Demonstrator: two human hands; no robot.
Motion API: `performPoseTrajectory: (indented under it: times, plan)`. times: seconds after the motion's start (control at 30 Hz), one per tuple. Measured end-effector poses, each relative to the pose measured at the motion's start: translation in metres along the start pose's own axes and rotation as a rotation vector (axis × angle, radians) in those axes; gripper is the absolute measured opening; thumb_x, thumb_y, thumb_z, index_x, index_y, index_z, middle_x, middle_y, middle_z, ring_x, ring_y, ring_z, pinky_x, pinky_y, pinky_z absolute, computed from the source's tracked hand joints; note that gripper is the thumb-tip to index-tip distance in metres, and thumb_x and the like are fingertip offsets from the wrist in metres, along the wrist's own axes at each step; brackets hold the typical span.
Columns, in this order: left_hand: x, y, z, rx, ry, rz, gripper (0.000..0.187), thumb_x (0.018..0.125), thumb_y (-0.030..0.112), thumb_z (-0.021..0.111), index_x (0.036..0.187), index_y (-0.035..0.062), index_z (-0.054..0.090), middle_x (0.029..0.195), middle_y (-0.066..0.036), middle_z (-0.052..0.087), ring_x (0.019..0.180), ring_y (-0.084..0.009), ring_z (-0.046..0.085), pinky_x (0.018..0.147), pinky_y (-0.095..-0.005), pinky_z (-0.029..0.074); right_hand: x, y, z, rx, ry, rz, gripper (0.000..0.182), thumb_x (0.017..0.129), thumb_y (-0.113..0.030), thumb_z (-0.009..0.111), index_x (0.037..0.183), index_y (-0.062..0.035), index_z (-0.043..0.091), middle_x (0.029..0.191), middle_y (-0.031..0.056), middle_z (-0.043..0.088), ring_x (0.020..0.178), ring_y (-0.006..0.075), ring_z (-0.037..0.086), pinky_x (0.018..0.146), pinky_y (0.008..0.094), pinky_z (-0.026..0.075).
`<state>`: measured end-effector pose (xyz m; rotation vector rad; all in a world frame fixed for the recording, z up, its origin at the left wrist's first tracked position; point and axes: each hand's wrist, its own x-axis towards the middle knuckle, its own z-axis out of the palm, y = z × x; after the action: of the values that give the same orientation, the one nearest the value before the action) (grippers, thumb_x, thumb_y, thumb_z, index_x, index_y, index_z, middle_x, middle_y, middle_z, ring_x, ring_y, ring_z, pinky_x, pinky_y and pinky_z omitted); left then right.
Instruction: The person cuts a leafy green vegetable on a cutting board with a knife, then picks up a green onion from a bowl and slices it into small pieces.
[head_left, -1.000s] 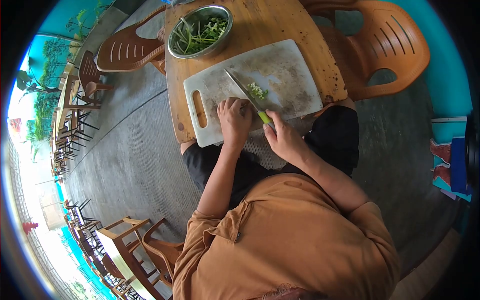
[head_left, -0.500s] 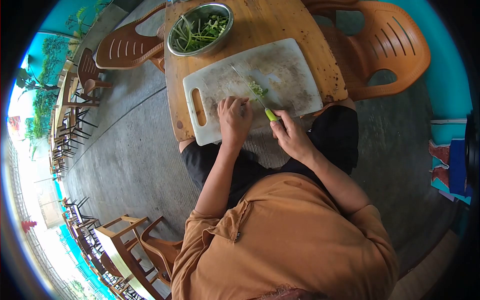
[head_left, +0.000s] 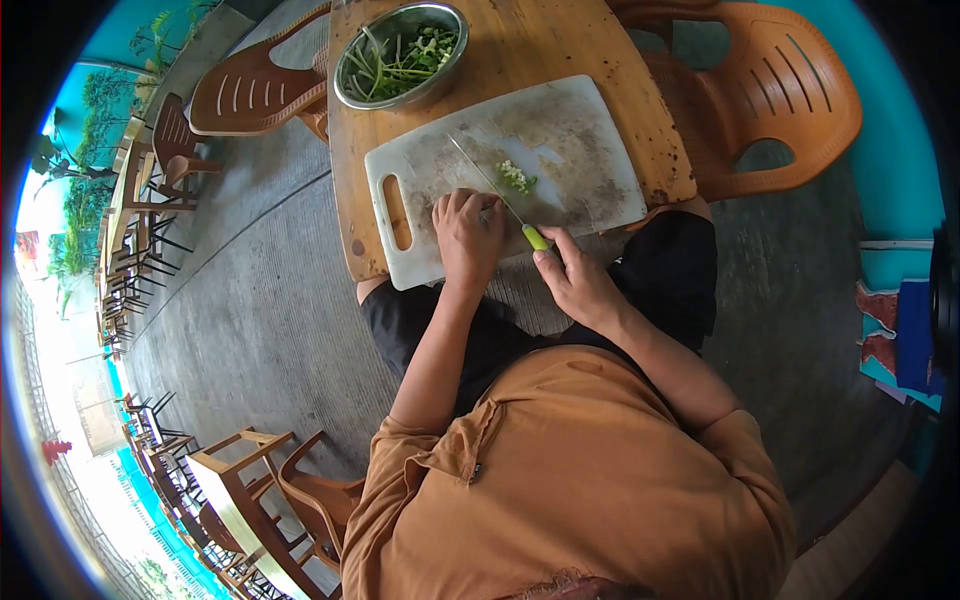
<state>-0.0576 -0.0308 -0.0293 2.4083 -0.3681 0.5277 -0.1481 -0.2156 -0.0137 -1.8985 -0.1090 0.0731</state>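
My right hand (head_left: 580, 282) grips the lime-green handle of a kitchen knife (head_left: 536, 238). Its thin blade slants up and left across a stained white cutting board (head_left: 420, 165), passing close to the fingertips of the other hand. My left hand (head_left: 467, 240) rests on the board near its handle slot, fingers curled under. Whatever those fingers press on is hidden beneath them. Just right of the blade lies a small heap of chopped pale-green and white vegetable pieces (head_left: 517, 178).
A steel bowl (head_left: 455, 70) of cut green vegetables (head_left: 390, 65) stands beyond the board on the wooden table (head_left: 530, 45). Orange-brown plastic chairs (head_left: 775, 100) flank the table, one at its left (head_left: 250, 90). My knees are beneath the board's near edge.
The knife and my right hand have shifted left, bringing the blade closer to my left hand and away from the chopped heap. My left hand stays nearly in place.
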Motion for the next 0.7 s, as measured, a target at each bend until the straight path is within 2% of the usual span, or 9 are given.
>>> performPoseTrajectory:
  times: [0.1, 0.2, 0.37, 0.5, 0.57, 0.7]
  plan:
    - [0.000, -0.001, 0.000, 0.004, -0.005, -0.007, 0.011, 0.089, 0.013, 0.081, 0.097, 0.0068, 0.079, 0.101, -0.009, 0.071, 0.105, -0.0320, 0.065, 0.103, -0.0470, 0.047, 0.001, -0.001, 0.000, -0.022, -0.034, 0.043, 0.040, 0.113, -0.027, 0.058, 0.142, -0.0009, 0.051, 0.104, 0.0330, 0.073, 0.097, 0.0536, 0.072, 0.080, 0.0576, 0.056]
    - [0.000, -0.001, 0.000, 0.001, -0.010, -0.008, 0.011, 0.088, 0.012, 0.081, 0.097, 0.0066, 0.080, 0.101, -0.009, 0.071, 0.105, -0.0322, 0.065, 0.104, -0.0473, 0.046, 0.001, -0.003, 0.003, -0.048, 0.012, -0.022, 0.039, 0.112, -0.026, 0.058, 0.141, -0.0005, 0.051, 0.101, 0.0337, 0.073, 0.096, 0.0544, 0.072, 0.079, 0.0589, 0.056]
    - [0.001, -0.001, 0.000, 0.006, -0.013, 0.000, 0.012, 0.088, 0.012, 0.081, 0.097, 0.0052, 0.079, 0.102, -0.009, 0.073, 0.106, -0.0326, 0.067, 0.102, -0.0461, 0.048, 0.009, -0.007, 0.007, -0.065, 0.030, -0.011, 0.037, 0.111, -0.023, 0.059, 0.139, 0.0004, 0.052, 0.092, 0.0341, 0.073, 0.089, 0.0536, 0.072, 0.071, 0.0589, 0.057]
    - [0.001, -0.001, 0.001, 0.003, -0.031, -0.015, 0.012, 0.086, 0.010, 0.081, 0.097, 0.0051, 0.079, 0.101, -0.010, 0.072, 0.105, -0.0336, 0.065, 0.104, -0.0479, 0.046, 0.020, -0.012, 0.012, -0.148, 0.018, 0.053, 0.036, 0.110, -0.020, 0.060, 0.139, 0.0008, 0.052, 0.090, 0.0338, 0.072, 0.088, 0.0523, 0.073, 0.071, 0.0584, 0.058]
    - [-0.001, -0.003, 0.001, 0.017, -0.024, -0.018, 0.012, 0.086, 0.010, 0.080, 0.097, 0.0043, 0.079, 0.101, -0.010, 0.072, 0.106, -0.0340, 0.065, 0.104, -0.0481, 0.047, 0.014, -0.007, 0.020, -0.237, 0.065, -0.062, 0.037, 0.109, -0.019, 0.060, 0.140, 0.0010, 0.052, 0.092, 0.0335, 0.073, 0.088, 0.0515, 0.073, 0.072, 0.0585, 0.059]
    - [-0.003, -0.006, 0.002, 0.031, -0.011, -0.004, 0.016, 0.084, 0.008, 0.079, 0.098, 0.0026, 0.077, 0.104, -0.011, 0.071, 0.108, -0.0353, 0.064, 0.104, -0.0482, 0.047, -0.001, -0.004, 0.014, -0.249, 0.093, -0.130, 0.039, 0.109, -0.019, 0.060, 0.142, 0.0005, 0.051, 0.098, 0.0325, 0.074, 0.089, 0.0504, 0.074, 0.075, 0.0576, 0.060]
